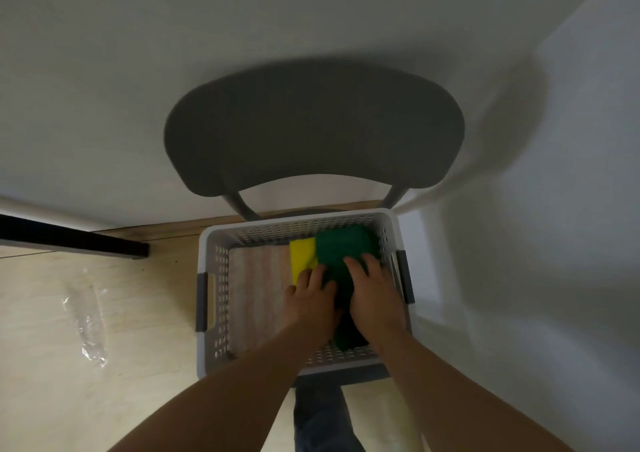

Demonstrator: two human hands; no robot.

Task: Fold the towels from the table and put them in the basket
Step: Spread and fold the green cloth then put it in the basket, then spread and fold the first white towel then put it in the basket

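Green towel (341, 247): folded, in the right half of the white perforated basket (221, 278), lower centre of frame, overlapping a yellow towel (302, 252); striped pink towel (256, 288) at left. Right hand (374, 295): fingers straight, flat on green towel. Left hand (311, 301): fingers loosely extended, resting on its left edge. Grey chair (311, 129) behind.

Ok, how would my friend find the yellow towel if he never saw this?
Look below the big grey curved chair back to the white plastic basket with holes. Inside, the yellow towel peeks out between a pale pink striped towel and a dark green towel. It is the only bright yellow thing.
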